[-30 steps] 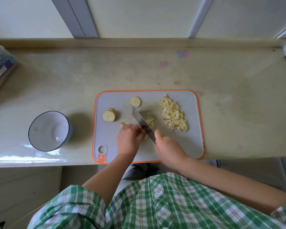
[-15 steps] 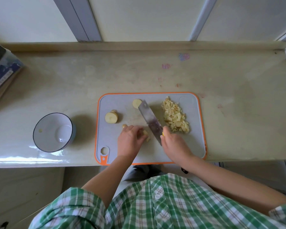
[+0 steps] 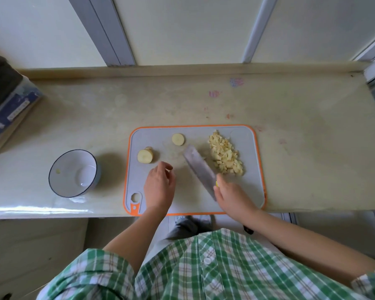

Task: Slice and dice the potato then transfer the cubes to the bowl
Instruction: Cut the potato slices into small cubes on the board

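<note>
Sitting on a pale, stained counter below framed panels — orange-edged board, bowl off left; right hand grips the knife, left hand loose, holding nothing.

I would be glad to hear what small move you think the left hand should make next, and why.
Probably the left hand should reach forward to the potato chunk just ahead of it and draw it toward the knife. That hand holds nothing, the chunk and the round slice are not yet diced, and the right hand grips the knife with its blade beside the diced pile.
</note>
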`<state>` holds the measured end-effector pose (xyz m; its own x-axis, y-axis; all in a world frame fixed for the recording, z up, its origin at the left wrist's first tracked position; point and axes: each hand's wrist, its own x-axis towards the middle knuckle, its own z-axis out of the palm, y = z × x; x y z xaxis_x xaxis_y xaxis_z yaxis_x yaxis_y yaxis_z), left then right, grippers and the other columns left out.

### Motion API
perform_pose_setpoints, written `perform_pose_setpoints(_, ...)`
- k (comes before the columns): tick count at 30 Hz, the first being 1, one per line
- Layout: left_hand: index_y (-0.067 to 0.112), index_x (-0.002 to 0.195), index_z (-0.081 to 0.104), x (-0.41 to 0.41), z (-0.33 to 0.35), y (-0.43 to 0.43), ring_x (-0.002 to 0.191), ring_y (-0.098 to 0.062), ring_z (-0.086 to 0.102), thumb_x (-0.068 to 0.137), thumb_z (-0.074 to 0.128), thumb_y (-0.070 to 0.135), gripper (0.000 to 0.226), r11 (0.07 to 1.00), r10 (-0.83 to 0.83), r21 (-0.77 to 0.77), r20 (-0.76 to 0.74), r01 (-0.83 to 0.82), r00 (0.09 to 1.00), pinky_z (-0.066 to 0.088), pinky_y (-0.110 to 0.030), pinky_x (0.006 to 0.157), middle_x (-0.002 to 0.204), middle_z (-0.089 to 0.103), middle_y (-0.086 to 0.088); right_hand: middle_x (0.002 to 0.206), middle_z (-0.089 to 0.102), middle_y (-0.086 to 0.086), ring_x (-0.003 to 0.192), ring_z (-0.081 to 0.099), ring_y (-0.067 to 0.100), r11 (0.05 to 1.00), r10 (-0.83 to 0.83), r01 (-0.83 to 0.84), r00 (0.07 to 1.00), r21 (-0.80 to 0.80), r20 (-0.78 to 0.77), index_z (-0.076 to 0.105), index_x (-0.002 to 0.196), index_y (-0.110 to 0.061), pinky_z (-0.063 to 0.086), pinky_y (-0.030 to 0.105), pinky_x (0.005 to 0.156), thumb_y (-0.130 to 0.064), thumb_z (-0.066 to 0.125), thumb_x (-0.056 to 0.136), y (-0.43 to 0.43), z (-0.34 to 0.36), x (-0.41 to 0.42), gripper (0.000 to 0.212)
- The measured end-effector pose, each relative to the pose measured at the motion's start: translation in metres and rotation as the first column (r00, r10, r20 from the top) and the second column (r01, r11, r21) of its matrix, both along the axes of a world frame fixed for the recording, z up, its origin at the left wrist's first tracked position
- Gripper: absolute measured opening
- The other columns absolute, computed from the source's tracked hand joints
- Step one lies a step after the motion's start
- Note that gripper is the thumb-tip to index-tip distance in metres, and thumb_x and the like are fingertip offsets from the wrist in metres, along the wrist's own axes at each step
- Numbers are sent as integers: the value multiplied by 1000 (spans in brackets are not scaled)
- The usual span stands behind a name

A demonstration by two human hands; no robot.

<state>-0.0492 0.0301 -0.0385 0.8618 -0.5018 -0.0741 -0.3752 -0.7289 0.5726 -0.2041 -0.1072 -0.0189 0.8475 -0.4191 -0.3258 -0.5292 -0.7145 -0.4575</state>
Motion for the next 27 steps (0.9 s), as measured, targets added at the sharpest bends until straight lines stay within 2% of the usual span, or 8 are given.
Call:
perform_pose_setpoints(4, 17, 94, 58, -1, -1, -4, 83, -20, 55, 88, 58, 18, 6, 1000, -21, 7, 13, 21, 1000, 39, -30, 61, 85, 62, 3, 64, 44, 6, 66, 55, 38, 987, -152, 152, 988, -44, 6, 43, 104, -3, 28, 35, 52, -18, 38, 99, -19, 8, -13, 17)
perform_pose_setpoints(8, 17, 93, 59, 0, 1, -8, 81, -20, 55, 88, 58, 18, 5, 999, -32, 15, 29, 31, 999, 34, -28, 60, 85, 62, 4, 62, 40, 1, 57, 48, 29, 995, -97, 95, 993, 23, 70, 43, 100, -5, 22, 36, 49, -16, 39, 98, -7, 16, -6, 12)
perform_pose_setpoints(11, 17, 93, 59, 3, 4, -10, 81, -19, 54, 88, 58, 18, 5, 999, -45, 30, 47, 43, 998, 32, -27, 60, 86, 62, 3, 58, 33, -3, 50, 34, 18, 998, -32, 26, 995, 64, 92, 36, 94, -12, 20, 28, 45, -16, 37, 98, 5, 15, 8, 6)
perform_pose_setpoints(13, 18, 94, 59, 7, 5, -11, 81, -18, 54, 88, 58, 17, 6, 998, -51, 35, 49, 49, 997, 31, -26, 60, 86, 61, 4, 59, 35, -1, 55, 38, 24, 997, -48, 45, 997, 56, 59, 35, 92, -12, 20, 31, 46, -16, 36, 98, 0, 9, 11, 7)
perform_pose_setpoints(17, 17, 94, 59, 15, 7, -15, 81, -17, 53, 87, 56, 15, 8, 998, -57, 26, 49, 56, 997, 32, -27, 60, 88, 61, 5, 77, 59, 21, 71, 57, 40, 974, -224, 224, 975, -27, 10, 44, 104, -3, 27, 35, 55, -16, 40, 97, -26, 6, 0, 15)
perform_pose_setpoints(20, 17, 95, 59, 26, 7, -20, 87, -20, 54, 87, 55, 15, 10, 997, -65, 35, 62, 63, 996, 34, -28, 60, 89, 62, 3, 63, 47, 10, 67, 54, 39, 978, -210, 210, 977, -3, 36, 38, 91, -11, 25, 34, 56, -14, 41, 96, -22, 10, 1, 7)
perform_pose_setpoints(22, 17, 96, 60, 33, 8, -25, 90, -22, 54, 87, 55, 15, 11, 997, -71, 38, 67, 69, 995, 35, -30, 61, 91, 62, 1, 58, 37, 2, 60, 48, 32, 986, -163, 160, 984, 49, 66, 32, 86, -14, 24, 35, 54, -13, 41, 96, -10, 9, 10, 13)
perform_pose_setpoints(27, 11, 104, 61, 55, 11, -43, 98, -27, 50, 87, 57, 13, 17, 983, -172, 79, 97, 164, 980, 42, -38, 70, 100, 59, -7, 73, 57, 23, 69, 57, 40, 976, -214, 211, 976, 54, 42, 34, 87, -13, 25, 35, 55, -13, 40, 96, -13, 2, 19, 11)
